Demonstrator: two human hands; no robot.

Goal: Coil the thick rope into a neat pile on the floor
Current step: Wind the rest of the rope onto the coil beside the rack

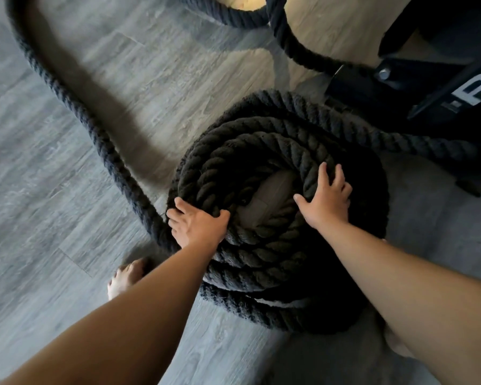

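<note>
A thick black twisted rope (261,151) lies wound in several stacked loops on the grey wood-look floor (53,162), with a small gap of floor showing in the coil's middle. My left hand (197,225) grips the coil's left side, where the loose length of rope (67,101) joins it. My right hand (326,197) rests with fingers spread over the top loop on the right side. The loose length runs away up and to the left, out of the frame.
A black metal frame with a bolt and white lettering (433,81) stands at the upper right, close to the coil; rope passes by its base. More rope curves along the top edge (242,18). My bare foot (125,276) is left of the coil.
</note>
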